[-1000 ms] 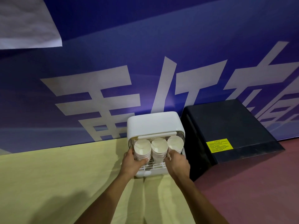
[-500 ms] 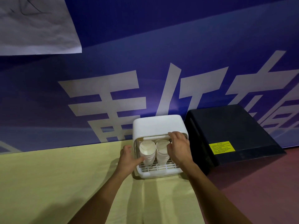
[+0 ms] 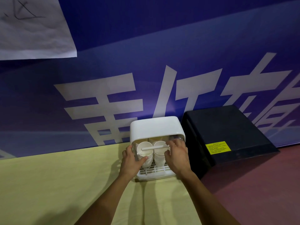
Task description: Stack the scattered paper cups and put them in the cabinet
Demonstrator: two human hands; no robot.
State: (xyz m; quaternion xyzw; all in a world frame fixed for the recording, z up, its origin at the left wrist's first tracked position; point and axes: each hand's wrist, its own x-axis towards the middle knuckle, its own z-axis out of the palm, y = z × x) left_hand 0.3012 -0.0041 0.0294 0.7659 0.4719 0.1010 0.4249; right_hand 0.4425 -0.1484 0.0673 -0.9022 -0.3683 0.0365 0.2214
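Note:
A small white cabinet [image 3: 155, 127] stands on the yellow table against the blue wall. Inside it, on a white slatted rack [image 3: 154, 170], stand stacks of white paper cups [image 3: 144, 152], two of them in plain sight. A clear door with a white handle bar [image 3: 152, 148] hangs halfway down over the opening. My right hand [image 3: 177, 155] grips the right end of that handle, fingers curled, and covers the right part of the interior. My left hand [image 3: 131, 161] holds the cabinet's left front edge, its thumb lying across the front.
A black box [image 3: 227, 137] with a yellow label sits directly right of the cabinet, on a dark red surface [image 3: 259, 192]. The yellow table [image 3: 56, 184] stretches left and toward me. A white paper sheet [image 3: 32, 26] hangs on the wall at the upper left.
My right hand left the cups, rose to the door handle at the cabinet's top and has drawn the clear door down to mid-height. My left hand shifted to the cabinet's left edge.

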